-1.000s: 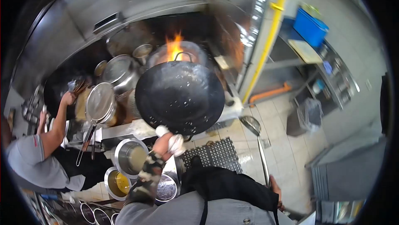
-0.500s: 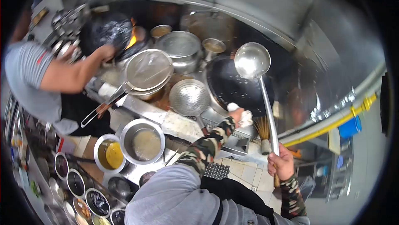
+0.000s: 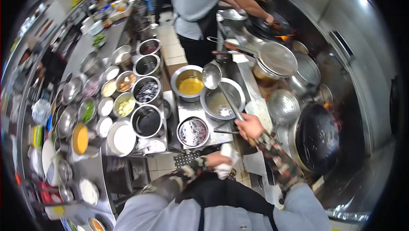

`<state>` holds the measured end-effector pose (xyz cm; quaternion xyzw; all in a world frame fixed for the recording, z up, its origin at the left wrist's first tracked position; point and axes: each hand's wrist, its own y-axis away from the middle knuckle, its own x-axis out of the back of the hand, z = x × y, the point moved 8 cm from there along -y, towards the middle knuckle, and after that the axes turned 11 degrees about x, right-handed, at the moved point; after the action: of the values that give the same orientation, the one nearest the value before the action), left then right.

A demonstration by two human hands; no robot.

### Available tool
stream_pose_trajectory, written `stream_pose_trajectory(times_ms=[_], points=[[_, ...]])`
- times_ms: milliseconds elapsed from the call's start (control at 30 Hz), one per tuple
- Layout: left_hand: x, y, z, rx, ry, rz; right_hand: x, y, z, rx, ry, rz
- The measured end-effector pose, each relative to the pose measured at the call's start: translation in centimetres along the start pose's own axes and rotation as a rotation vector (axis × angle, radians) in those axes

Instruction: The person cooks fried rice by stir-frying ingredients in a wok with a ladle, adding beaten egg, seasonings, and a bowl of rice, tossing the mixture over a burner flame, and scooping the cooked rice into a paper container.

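My right hand (image 3: 250,127) is wrapped around the handle of a long metal ladle (image 3: 211,76). The ladle's bowl hangs above the neighbouring rims of a pot of yellow liquid (image 3: 174,77) and a wider pot of cloudy liquid (image 3: 242,96). Close to my body, my left hand (image 3: 216,159) grips a bunched white cloth (image 3: 226,165), away from the stove. A pot of dark reddish contents (image 3: 179,137) stands just beyond that hand. At the right, a black wok (image 3: 317,137) sits on the stove with a wet-looking sheen inside.
A perforated skimmer (image 3: 283,106) and a mesh strainer (image 3: 277,59) lie along the stove, near a lidded pot (image 3: 307,71). Several ingredient containers fill the left counter (image 3: 108,165). A co-worker (image 3: 196,5) handles another wok (image 3: 268,28) over flame at the back.
The view has turned left toward the ingredient counter. My right hand has brought the ladle from over the wok to above the pots. My left hand has drawn the cloth back from the wok's edge.
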<state>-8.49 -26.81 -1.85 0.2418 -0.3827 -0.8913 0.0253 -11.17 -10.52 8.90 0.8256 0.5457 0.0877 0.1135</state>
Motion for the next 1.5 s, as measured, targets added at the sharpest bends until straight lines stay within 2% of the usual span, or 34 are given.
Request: stream_pose_trajectory(times_ms=[67, 100, 133, 167, 200, 233, 267, 367, 433, 500, 533, 600, 667, 800, 867, 933, 1000, 1100, 1133, 1200, 1233, 1333, 1367, 1400, 1467, 1500], points=[[4.8, 6.6, -2.7, -0.146, 0.196, 0.126, -3.2, -6.3, 1.4, -0.02, 0.08, 0.01], [5.0, 12.8, -2.4, -0.112, 0.244, 0.238, -4.8, -8.9, 2.1, -0.064, 0.071, 0.031], [7.6, 14.7, -6.4, -0.164, 0.333, 0.313, -5.9, -10.9, 2.5, -0.073, 0.116, 0.052], [8.8, 16.8, -10.4, -0.198, 0.486, 0.28, -6.9, -13.7, 4.2, -0.05, 0.165, 0.03], [5.9, 23.1, -8.2, -0.288, 0.623, 0.315, -7.8, -15.8, 5.4, -0.03, 0.213, 0.012], [6.5, 24.8, -11.1, -0.334, 0.739, 0.312, -8.7, -15.8, 3.6, -0.005, 0.381, -0.005], [6.6, 26.6, -15.1, -0.381, 0.851, 0.306, -9.6, -16.9, 4.1, 0.001, 0.379, -0.018], [6.3, 30.3, -23.5, -0.453, 1.088, 0.413, -10.2, -23.8, 10.4, -0.083, 0.807, -0.078], [6.3, 31.2, -26.2, -0.52, 1.231, 0.401, -11.5, -25.6, 12.5, -0.055, 0.89, -0.23], [7.4, 31.3, -25.5, -0.496, 1.249, 0.337, -11.7, -22.6, 10.8, -0.24, 0.478, -0.005], [7.7, 31.2, -24.8, -0.478, 1.263, 0.273, -11.8, -22.1, 10.3, -0.247, 0.482, -0.002], [9.5, 31.7, -21.8, -0.38, 1.145, 0.27, -13.3, -20.6, 12.2, -0.51, -0.223, 0.121], [11.6, 32.3, -17.9, -0.382, 1.014, 0.28, -13.4, -19.2, 11.0, -0.376, -0.377, 0.068], [15.6, 31.1, -12.2, -0.302, 0.812, 0.261, -12.0, -13.9, 6.8, -0.372, -0.73, -0.009], [16.4, 29.6, -9.1, -0.267, 0.701, 0.194, -10.8, -11.0, 4.5, -0.338, -1.055, -0.019], [16.2, 27.9, -5.7, -0.246, 0.629, 0.107, -9.4, -6.2, 1.2, -0.326, -1.256, -0.121], [15.6, 25.7, -3.4, -0.21, 0.524, 0.036, -7.6, -0.8, -2.0, -0.254, -1.266, -0.241], [13.0, 22.1, -0.4, -0.207, 0.42, -0.047, -3.5, 7.8, -4.8, -0.172, -1.286, -0.152], [10.8, 21.1, 1.5, -0.234, 0.443, -0.063, -1.8, 10.7, -5.3, -0.15, -1.284, -0.069], [6.9, 17.7, 2.9, -0.143, 0.467, -0.149, 1.8, 16.8, -5.9, -0.129, -1.311, 0.047], [5.7, 15.0, 1.7, -0.05, 0.514, -0.2, 3.8, 19.7, -5.8, -0.09, -1.328, 0.106], [-0.1, 8.2, 1.3, 0.038, 0.483, -0.256, 9.2, 28.5, -5.9, 0.002, -1.242, 0.316], [-3.1, 7.2, 2.7, 0.048, 0.414, -0.201, 11.3, 31.0, -5.2, 0.032, -1.158, 0.37], [-5.8, 5.9, 3.4, 0.064, 0.424, -0.226, 13.4, 33.4, -4.7, 0.038, -1.062, 0.483], [-9.7, 3.0, 4.2, 0.051, 0.229, -0.308, 17.2, 37.0, -4.0, 0.004, -0.713, 0.718], [-10.4, 2.2, 4.1, 0.069, 0.178, -0.284, 18.1, 37.5, -3.3, 0.004, -0.715, 0.728]])
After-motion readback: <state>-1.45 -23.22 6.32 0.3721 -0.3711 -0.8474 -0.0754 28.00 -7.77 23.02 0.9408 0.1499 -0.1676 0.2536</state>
